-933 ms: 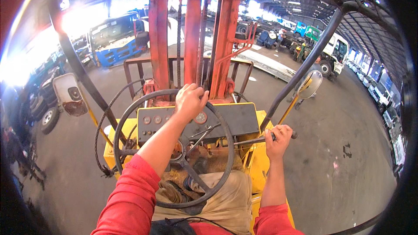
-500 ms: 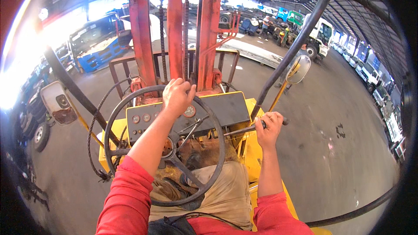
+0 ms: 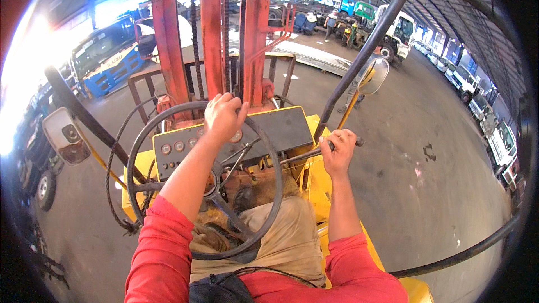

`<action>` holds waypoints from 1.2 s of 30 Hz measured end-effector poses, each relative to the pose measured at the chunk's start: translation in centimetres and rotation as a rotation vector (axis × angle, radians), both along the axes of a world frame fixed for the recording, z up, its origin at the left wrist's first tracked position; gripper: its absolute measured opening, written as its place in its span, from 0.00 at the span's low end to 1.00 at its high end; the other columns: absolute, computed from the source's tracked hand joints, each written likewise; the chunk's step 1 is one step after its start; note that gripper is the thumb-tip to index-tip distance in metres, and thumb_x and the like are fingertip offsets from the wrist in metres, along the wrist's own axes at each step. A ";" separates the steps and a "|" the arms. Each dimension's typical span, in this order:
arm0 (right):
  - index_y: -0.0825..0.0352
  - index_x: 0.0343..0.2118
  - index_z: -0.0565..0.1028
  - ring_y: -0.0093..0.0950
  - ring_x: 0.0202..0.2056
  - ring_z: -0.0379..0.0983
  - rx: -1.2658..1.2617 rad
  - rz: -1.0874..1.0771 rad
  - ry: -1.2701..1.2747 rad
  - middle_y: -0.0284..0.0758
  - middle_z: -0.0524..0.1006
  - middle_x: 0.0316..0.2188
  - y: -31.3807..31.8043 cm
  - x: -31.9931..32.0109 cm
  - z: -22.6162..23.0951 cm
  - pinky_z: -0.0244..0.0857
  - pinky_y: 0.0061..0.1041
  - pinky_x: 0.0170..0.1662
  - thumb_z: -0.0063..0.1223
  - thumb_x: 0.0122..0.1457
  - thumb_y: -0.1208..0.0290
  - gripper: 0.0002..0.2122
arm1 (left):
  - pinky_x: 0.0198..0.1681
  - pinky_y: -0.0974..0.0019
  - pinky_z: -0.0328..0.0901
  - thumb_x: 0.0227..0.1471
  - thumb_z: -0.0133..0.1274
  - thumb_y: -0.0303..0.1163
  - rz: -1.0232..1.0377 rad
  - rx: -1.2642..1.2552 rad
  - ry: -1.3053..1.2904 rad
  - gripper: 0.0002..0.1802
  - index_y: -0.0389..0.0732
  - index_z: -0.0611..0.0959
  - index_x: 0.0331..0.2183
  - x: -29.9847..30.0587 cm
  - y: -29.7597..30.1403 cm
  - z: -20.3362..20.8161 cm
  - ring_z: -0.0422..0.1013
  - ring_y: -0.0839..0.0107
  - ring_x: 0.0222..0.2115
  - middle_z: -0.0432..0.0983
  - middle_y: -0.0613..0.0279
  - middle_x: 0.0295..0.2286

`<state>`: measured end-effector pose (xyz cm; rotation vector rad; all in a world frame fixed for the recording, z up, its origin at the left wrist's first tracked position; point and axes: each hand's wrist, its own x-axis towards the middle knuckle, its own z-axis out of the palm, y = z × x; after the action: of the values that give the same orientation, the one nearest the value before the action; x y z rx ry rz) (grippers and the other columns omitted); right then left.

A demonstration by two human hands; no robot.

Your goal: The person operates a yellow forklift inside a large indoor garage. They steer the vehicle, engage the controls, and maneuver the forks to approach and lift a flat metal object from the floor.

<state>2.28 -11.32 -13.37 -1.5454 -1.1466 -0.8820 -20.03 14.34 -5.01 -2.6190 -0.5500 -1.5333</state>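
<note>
My left hand (image 3: 223,116) is wrapped over the top of the dark steering wheel (image 3: 277,191). To the right, my right hand (image 3: 337,156) grips the upper part of a long control lever (image 3: 297,157), whose black knob end pokes out past my fingers. Behind the wheel is the black dashboard (image 3: 275,134) with round gauges, set in yellow bodywork. A red forklift mast (image 3: 214,50) with chains rises straight ahead. My legs in tan trousers lie below the wheel.
Mirrors stand at the left (image 3: 66,134) and right (image 3: 373,76), beside dark cab posts. A blue truck (image 3: 112,70) is at far left, a white truck (image 3: 401,33) at far right. A person (image 3: 331,25) stands in the distance; another person's legs (image 3: 352,98) show behind the right mirror.
The view has shifted slightly, so the cab and surroundings sit a little further left. Both hands keep their holds on the wheel and lever. The distant person has moved a little.
</note>
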 end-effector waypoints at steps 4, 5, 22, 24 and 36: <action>0.64 0.45 0.80 0.44 0.59 0.63 -0.028 -0.067 -0.039 0.39 0.74 0.52 0.2 -0.5 -0.4 0.58 0.41 0.62 0.65 0.59 0.67 0.13 | 0.41 0.47 0.68 0.57 0.61 0.42 0.002 0.073 0.043 0.17 0.41 0.83 0.23 -1.2 2.1 -0.1 0.74 0.50 0.34 0.74 0.54 0.25; 0.65 0.52 0.80 0.44 0.62 0.61 -0.018 -0.091 -0.050 0.42 0.72 0.57 0.2 -1.7 -0.9 0.56 0.41 0.65 0.64 0.61 0.66 0.17 | 0.42 0.47 0.68 0.59 0.59 0.43 0.027 0.043 0.115 0.17 0.41 0.84 0.25 -1.8 2.4 0.4 0.74 0.49 0.34 0.74 0.53 0.25; 0.63 0.57 0.72 0.20 0.28 0.73 -0.260 0.676 1.472 0.32 0.79 0.41 19.2 -12.7 -17.1 0.69 0.24 0.28 0.58 0.66 0.44 0.28 | 0.42 0.58 0.72 0.57 0.62 0.32 0.282 -0.176 -0.019 0.12 0.32 0.82 0.27 -18.5 5.7 1.7 0.80 0.53 0.35 0.83 0.50 0.35; 0.63 0.53 0.73 0.18 0.24 0.71 -0.207 0.702 1.387 0.31 0.79 0.38 21.5 -12.8 -16.9 0.67 0.22 0.24 0.58 0.66 0.45 0.26 | 0.41 0.60 0.71 0.56 0.64 0.32 0.279 -0.183 -0.049 0.16 0.31 0.79 0.25 -18.6 5.7 1.6 0.80 0.56 0.33 0.84 0.51 0.35; 0.65 0.39 0.74 0.23 0.23 0.75 -0.157 0.826 1.391 0.30 0.79 0.27 19.1 -12.5 -20.3 0.72 0.25 0.28 0.57 0.69 0.58 0.13 | 0.41 0.59 0.70 0.53 0.67 0.32 0.349 -0.227 -0.063 0.17 0.33 0.78 0.21 -18.1 5.4 1.8 0.79 0.54 0.33 0.83 0.50 0.33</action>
<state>-10.24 7.82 -33.63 -1.1569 -0.6195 0.7958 -38.15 19.73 -3.24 -2.4522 -1.1779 -1.5186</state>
